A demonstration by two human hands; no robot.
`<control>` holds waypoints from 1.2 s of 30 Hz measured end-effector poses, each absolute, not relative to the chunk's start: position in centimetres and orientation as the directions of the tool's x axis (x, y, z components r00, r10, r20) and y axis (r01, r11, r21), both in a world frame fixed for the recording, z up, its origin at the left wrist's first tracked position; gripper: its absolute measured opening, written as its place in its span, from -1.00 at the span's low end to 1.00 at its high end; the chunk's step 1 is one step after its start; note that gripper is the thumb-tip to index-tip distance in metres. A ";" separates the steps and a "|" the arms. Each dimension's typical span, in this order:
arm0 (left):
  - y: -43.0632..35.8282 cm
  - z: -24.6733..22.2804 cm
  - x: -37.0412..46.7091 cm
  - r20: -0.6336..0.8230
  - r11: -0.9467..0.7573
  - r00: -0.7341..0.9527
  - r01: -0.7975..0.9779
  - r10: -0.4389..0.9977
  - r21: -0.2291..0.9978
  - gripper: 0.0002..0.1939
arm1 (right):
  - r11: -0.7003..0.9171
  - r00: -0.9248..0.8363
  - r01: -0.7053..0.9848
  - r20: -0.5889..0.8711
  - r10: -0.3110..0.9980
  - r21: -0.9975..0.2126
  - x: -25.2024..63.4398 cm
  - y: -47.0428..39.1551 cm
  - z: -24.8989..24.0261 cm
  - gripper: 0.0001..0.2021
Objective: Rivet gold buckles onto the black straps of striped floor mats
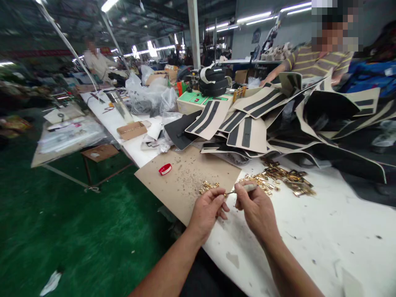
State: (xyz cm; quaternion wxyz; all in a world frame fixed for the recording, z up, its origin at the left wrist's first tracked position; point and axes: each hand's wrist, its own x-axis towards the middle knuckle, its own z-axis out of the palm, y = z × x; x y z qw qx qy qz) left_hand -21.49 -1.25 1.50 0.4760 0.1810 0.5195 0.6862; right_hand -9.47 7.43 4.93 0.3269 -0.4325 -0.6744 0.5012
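My right hand [255,205] is closed round a small tool [248,187] with a pale handle, its thin tip pointing left. At that tip, the thumb and fingers of my left hand [208,208] are pinched together; what they hold is too small to name. Just behind my left hand, a few gold metal pieces [206,186] lie on a brown board [173,194]. Beyond my right hand is a pile of gold hardware [266,181] on the white table [334,231]. A red ring-shaped item [165,169] rests on the board.
Beige panels with black stripes [247,134] are heaped across the table's far side. An open cardboard box [132,130], plastic bags [148,97] and a green-topped machine [198,100] stand farther back. A person in a striped shirt [309,62] is behind the heap.
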 end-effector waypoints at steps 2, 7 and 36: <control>-1.2 1.5 -21.5 -0.252 -0.015 -0.483 -0.482 0.838 0.876 -0.57 | 0.130 -0.412 0.264 0.010 0.911 -0.956 -9.4 7.4 4.9 -0.55; -1.2 1.9 -21.4 -0.265 -0.018 -0.492 -0.497 0.829 0.867 -0.56 | 0.146 -0.420 0.255 0.027 0.907 -0.956 -9.4 7.3 5.0 -0.57; -2.2 2.6 -26.2 0.328 0.219 -0.499 0.757 0.802 0.616 -0.81 | -0.115 -0.155 -0.433 -0.051 0.987 -0.894 -7.0 11.1 6.4 -0.63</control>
